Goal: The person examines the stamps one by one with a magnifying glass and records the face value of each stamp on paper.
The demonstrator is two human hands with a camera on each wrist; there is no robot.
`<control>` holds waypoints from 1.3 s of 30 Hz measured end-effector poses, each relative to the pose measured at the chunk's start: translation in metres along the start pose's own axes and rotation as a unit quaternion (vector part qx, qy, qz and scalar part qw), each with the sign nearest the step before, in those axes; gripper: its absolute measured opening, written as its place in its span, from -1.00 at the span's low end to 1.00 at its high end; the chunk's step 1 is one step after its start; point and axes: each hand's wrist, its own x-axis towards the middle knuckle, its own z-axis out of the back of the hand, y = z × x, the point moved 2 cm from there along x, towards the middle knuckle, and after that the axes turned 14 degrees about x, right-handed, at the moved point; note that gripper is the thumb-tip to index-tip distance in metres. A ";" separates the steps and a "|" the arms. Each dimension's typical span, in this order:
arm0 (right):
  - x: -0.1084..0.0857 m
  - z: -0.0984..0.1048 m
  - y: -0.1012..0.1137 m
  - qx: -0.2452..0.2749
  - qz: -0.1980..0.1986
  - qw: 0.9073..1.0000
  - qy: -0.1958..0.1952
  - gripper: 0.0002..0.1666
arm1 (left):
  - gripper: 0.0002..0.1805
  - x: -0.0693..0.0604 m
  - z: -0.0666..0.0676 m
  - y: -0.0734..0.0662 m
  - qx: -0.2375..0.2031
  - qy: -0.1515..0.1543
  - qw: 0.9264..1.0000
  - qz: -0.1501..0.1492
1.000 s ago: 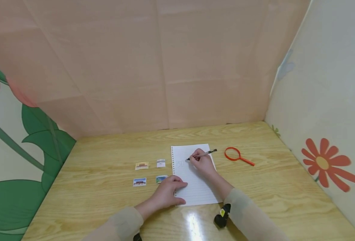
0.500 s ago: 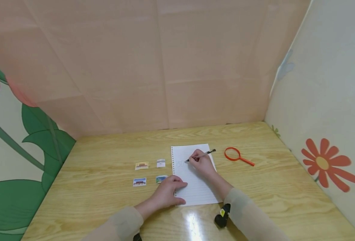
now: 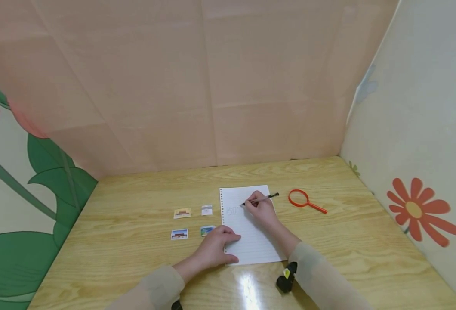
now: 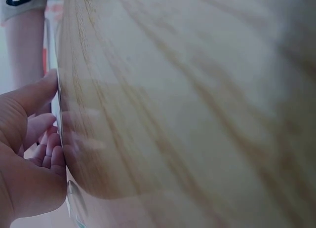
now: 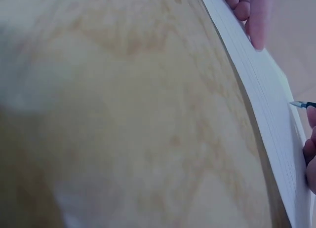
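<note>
A lined sheet of paper [image 3: 247,249] with punched holes down its left side lies on the wooden table. My right hand [image 3: 262,211] pinches a pen [image 3: 266,197] whose tip is at the upper part of the sheet, just right of some faint writing [image 3: 232,211]. In the right wrist view the pen's tip [image 5: 298,104] shows close to the paper's surface; I cannot tell if it touches. My left hand [image 3: 214,247] rests on the sheet's lower left edge, thumb and forefinger spread apart. It partly covers a small green-and-blue picture stamp [image 3: 206,230].
Left of the paper lie a yellow stamp [image 3: 182,213], a pale grey stamp [image 3: 206,210] and a blue-bordered stamp [image 3: 179,234]. A red magnifying glass [image 3: 308,202] lies to the right. A pink wall covering [image 3: 212,107] stands behind the table, and a flower-patterned wall [image 3: 414,129] at the right.
The right hand and pen shift slightly left, then back to the right. The faint writing reaches a little further right than a second ago. The left hand stays in place.
</note>
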 end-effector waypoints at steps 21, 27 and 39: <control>-0.006 -0.004 0.002 0.000 -0.001 1.000 0.021 -0.90 | -0.34 0.001 -0.001 0.001 -0.001 0.001 1.000 -0.001; -0.006 -0.001 0.002 -0.010 -0.018 1.000 0.007 -0.93 | -0.34 0.000 -0.001 0.000 -0.003 -0.001 1.000 0.000; -0.012 0.003 0.001 0.000 -0.011 1.000 0.006 -0.88 | -0.33 0.000 -0.002 0.001 0.007 -0.015 1.000 -0.013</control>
